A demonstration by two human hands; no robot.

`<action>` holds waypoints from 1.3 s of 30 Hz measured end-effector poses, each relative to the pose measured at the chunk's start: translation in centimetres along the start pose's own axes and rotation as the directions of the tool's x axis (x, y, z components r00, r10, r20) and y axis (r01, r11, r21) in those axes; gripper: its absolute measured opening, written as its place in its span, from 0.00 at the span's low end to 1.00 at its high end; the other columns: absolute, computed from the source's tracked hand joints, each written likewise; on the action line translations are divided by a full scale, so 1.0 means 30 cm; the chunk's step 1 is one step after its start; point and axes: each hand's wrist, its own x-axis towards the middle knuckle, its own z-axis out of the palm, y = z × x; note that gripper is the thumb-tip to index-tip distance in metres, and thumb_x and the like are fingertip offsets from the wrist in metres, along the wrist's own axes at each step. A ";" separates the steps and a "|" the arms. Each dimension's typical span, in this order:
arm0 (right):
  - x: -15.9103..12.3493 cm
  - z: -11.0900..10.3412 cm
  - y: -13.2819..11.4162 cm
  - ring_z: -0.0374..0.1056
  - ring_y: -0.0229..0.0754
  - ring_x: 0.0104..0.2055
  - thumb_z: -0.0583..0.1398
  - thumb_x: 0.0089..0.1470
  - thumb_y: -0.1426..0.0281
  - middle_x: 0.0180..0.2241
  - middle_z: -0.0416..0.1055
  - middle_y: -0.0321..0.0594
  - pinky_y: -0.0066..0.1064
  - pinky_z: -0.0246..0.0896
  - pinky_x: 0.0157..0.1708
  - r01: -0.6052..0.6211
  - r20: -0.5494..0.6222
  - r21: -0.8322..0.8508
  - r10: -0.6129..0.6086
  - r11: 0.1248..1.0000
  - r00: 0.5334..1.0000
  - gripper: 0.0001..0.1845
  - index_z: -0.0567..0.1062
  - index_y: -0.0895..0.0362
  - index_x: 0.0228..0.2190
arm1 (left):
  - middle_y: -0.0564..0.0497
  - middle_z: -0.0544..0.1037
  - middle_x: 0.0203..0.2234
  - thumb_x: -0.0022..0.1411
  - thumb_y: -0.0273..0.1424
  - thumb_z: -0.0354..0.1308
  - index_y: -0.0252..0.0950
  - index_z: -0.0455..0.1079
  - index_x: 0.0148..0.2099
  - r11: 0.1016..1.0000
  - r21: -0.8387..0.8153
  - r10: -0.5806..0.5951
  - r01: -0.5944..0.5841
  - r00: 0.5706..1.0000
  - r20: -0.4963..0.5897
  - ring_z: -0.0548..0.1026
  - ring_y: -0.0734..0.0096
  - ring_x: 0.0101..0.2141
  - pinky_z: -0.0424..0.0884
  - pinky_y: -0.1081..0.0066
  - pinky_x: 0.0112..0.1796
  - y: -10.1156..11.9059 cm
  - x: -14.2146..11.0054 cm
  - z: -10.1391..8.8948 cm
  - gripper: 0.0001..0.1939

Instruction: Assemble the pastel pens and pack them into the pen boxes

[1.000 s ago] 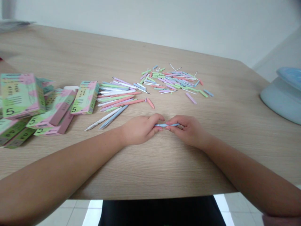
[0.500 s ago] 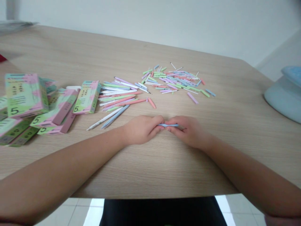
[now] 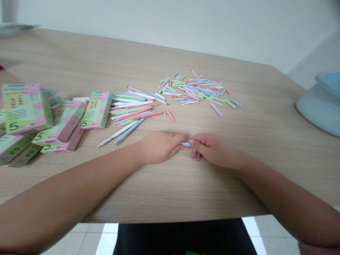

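A light blue pen [image 3: 185, 144] lies level between my two hands, with only a short stretch of its barrel showing. My left hand [image 3: 162, 147] is closed round one end of it. At the other end, the thumb and forefinger of my right hand [image 3: 208, 148] pinch it, the remaining fingers curled below. Both ends are hidden in the fingers, so I cannot tell whether it is whole. Left of my hands, a white pen [image 3: 117, 134] and a greyish-blue pen [image 3: 129, 132] lie side by side. A coral pen part [image 3: 170, 115] rests just beyond my left hand.
Several pastel pens [image 3: 135, 109] lie bundled beyond my left wrist. Farther back is a scattered heap of pen parts and refills [image 3: 196, 90]. Green and pink boxes [image 3: 28, 108] are piled at the left. A pale blue-grey rounded object [image 3: 318, 108] stands at the right.
My right hand has changed its grip, from holding the pen's barrel to pinching its end with the other fingers curled. Less of the pen shows. My left hand keeps hold of it.
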 end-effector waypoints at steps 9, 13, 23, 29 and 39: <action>-0.015 -0.004 0.013 0.73 0.52 0.46 0.54 0.69 0.72 0.43 0.79 0.51 0.43 0.66 0.49 0.315 -0.007 -0.550 -0.382 0.773 0.924 0.12 0.78 0.58 0.41 | 0.44 0.82 0.42 0.77 0.43 0.42 0.38 0.67 0.56 0.999 -0.031 -0.043 0.043 0.999 -0.003 0.81 0.57 0.42 0.71 0.64 0.39 0.002 0.000 -0.015 0.19; -0.009 0.017 -0.014 0.74 0.45 0.40 0.57 0.69 0.67 0.38 0.79 0.42 0.36 0.67 0.41 0.111 -0.161 -0.238 -0.152 0.965 0.975 0.10 0.77 0.55 0.40 | 0.40 0.81 0.48 0.77 0.44 0.44 0.36 0.55 0.68 0.999 -0.024 -0.038 0.037 0.998 -0.041 0.81 0.53 0.46 0.73 0.61 0.42 -0.001 -0.003 -0.003 0.25; -0.013 0.042 0.002 0.73 0.42 0.30 0.57 0.68 0.61 0.30 0.78 0.38 0.33 0.64 0.29 0.038 -0.155 -0.058 -0.047 0.998 0.987 0.12 0.76 0.53 0.36 | 0.46 0.80 0.37 0.77 0.40 0.44 0.38 0.68 0.50 0.999 -0.011 0.042 -0.043 0.998 -0.044 0.80 0.61 0.37 0.71 0.66 0.37 0.018 -0.013 -0.003 0.15; -0.032 0.009 0.030 0.73 0.49 0.40 0.54 0.67 0.74 0.38 0.77 0.45 0.40 0.66 0.40 0.355 -0.026 -0.594 -0.458 0.722 0.889 0.11 0.76 0.55 0.40 | 0.48 0.80 0.35 0.77 0.41 0.43 0.39 0.68 0.49 0.998 -0.061 -0.004 0.002 0.999 -0.037 0.80 0.62 0.37 0.70 0.67 0.36 0.016 -0.020 -0.015 0.16; -0.015 0.041 0.016 0.72 0.44 0.32 0.50 0.72 0.61 0.31 0.77 0.40 0.35 0.63 0.33 0.107 -0.095 -0.269 -0.137 0.957 0.986 0.19 0.75 0.54 0.33 | 0.46 0.82 0.41 0.78 0.42 0.43 0.39 0.69 0.55 0.997 -0.055 0.056 -0.058 0.998 -0.031 0.81 0.59 0.41 0.72 0.65 0.40 0.002 -0.014 0.002 0.18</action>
